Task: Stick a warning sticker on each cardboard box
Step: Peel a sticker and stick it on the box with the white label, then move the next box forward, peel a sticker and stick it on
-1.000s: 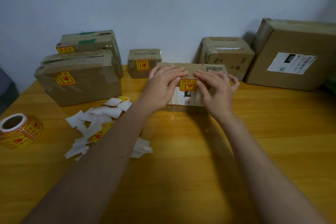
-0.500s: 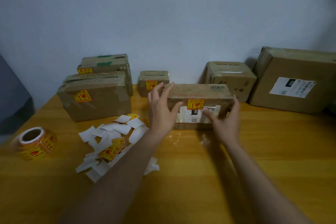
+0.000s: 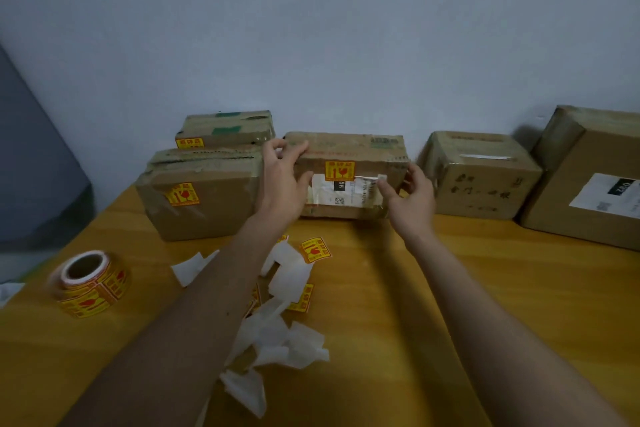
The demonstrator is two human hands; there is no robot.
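A cardboard box [image 3: 349, 152] with a yellow-red warning sticker [image 3: 340, 170] and a white shipping label on its front stands far back on the table. My left hand [image 3: 282, 184] grips its left end, fingers curled over the top edge. My right hand [image 3: 410, 196] holds its right end. To the left stand two stickered boxes, a large one [image 3: 204, 204] and one behind it [image 3: 228, 130]. On the right are a medium box [image 3: 481, 177] and a big box [image 3: 595, 180], neither showing a warning sticker. A sticker roll [image 3: 91, 282] lies at the left.
White backing scraps [image 3: 282, 340] and a few loose stickers [image 3: 314, 250] litter the wooden table [image 3: 433, 288] between my forearms. A pale wall rises right behind the boxes. Something dark grey stands at the far left edge.
Both hands left off pressing the sticker, took the box by its ends and moved it back and left, beside the stickered boxes. The small box behind is now hidden.
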